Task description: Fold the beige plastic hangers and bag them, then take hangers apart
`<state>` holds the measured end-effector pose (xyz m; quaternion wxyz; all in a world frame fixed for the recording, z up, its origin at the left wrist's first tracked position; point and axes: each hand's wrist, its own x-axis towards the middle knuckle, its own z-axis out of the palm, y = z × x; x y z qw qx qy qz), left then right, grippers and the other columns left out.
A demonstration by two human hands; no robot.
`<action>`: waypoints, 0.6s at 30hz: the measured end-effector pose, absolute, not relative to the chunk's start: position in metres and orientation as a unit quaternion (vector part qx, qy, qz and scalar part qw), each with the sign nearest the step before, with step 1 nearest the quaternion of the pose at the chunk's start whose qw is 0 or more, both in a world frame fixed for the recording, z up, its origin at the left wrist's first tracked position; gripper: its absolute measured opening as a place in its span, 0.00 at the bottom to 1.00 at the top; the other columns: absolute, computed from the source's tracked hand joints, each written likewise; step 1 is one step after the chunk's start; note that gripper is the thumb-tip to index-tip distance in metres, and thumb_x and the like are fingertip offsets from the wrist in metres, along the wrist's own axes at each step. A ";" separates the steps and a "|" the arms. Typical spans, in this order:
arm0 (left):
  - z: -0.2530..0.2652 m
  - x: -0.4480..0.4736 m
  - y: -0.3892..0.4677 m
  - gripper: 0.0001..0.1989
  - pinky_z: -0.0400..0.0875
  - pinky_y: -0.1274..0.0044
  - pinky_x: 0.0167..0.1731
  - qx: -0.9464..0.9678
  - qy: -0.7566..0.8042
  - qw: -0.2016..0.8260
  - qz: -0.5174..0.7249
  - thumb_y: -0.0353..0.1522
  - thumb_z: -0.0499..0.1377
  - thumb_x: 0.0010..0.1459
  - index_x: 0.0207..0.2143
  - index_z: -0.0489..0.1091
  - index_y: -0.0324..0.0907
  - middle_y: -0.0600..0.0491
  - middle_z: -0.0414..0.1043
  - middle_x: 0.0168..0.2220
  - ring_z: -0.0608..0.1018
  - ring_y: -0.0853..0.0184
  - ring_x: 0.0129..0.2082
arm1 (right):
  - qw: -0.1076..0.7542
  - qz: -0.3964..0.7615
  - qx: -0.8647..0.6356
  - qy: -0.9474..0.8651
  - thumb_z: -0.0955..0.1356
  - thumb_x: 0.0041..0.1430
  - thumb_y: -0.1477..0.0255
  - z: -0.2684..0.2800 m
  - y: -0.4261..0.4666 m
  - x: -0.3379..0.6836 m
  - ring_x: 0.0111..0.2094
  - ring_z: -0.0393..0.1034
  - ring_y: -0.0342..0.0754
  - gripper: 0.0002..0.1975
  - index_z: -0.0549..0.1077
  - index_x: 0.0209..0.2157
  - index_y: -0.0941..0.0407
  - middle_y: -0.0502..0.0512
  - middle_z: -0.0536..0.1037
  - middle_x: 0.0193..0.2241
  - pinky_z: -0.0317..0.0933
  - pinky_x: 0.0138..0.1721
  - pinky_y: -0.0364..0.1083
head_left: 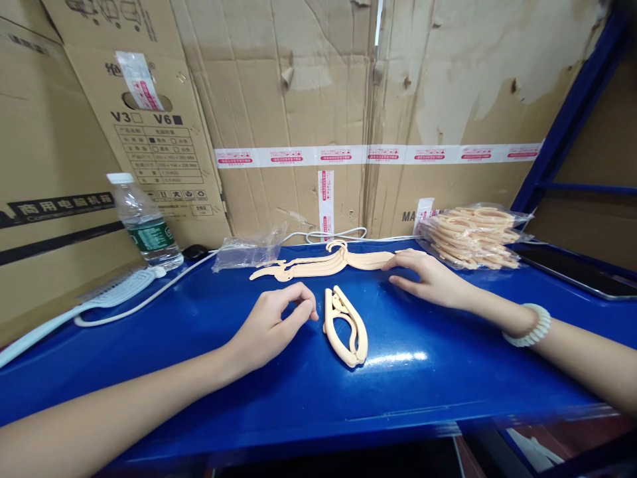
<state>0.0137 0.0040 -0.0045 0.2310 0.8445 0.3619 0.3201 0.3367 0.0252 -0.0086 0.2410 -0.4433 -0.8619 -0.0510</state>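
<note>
A cream folding hanger (pixel 359 325), folded into a closed loop, lies on the blue tabletop in front of me. Just left of it is my left hand (pixel 281 322), its fingers curled in toward the thumb and nothing visible in them. Farther back, several cream hangers (pixel 318 267) lie unfolded and stacked, with their hooks pointing away from me. My right hand (pixel 425 275) is at the right end of this stack, thumb apart from the fingers. Its fingertips overlap the hanger end; whether they press on it I cannot tell.
Bagged folded hangers (pixel 472 236) are piled at the back right, beside a dark tablet-like device (pixel 582 269). A crumpled clear plastic bag (pixel 249 252), a water bottle (pixel 149 229), a pale hairbrush (pixel 122 289) and a white cable (pixel 189 272) lie left. Cardboard (pixel 298 79) walls the back.
</note>
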 end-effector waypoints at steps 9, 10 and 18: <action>-0.003 0.014 0.002 0.14 0.65 0.78 0.33 0.849 0.357 0.226 0.318 0.32 0.51 0.62 0.25 0.70 0.42 0.57 0.73 0.27 0.75 0.68 0.30 | 0.237 -0.054 -0.446 -0.861 0.64 0.61 0.70 -0.007 0.025 0.337 0.46 0.70 0.56 0.11 0.73 0.44 0.55 0.59 0.78 0.43 0.64 0.49 0.57; -0.003 0.014 0.002 0.14 0.65 0.78 0.33 0.849 0.355 0.225 0.319 0.32 0.51 0.61 0.25 0.70 0.42 0.57 0.73 0.26 0.75 0.69 0.30 | 0.236 -0.058 -0.447 -0.861 0.64 0.61 0.70 -0.008 0.026 0.337 0.46 0.70 0.57 0.12 0.73 0.44 0.55 0.59 0.78 0.43 0.64 0.49 0.57; -0.003 0.014 0.001 0.15 0.64 0.80 0.31 0.849 0.355 0.229 0.316 0.30 0.50 0.60 0.22 0.70 0.41 0.57 0.72 0.24 0.74 0.70 0.27 | 0.209 -0.111 -0.476 -0.847 0.64 0.61 0.65 -0.023 0.036 0.346 0.58 0.62 0.63 0.29 0.59 0.61 0.61 0.69 0.66 0.58 0.58 0.57 0.63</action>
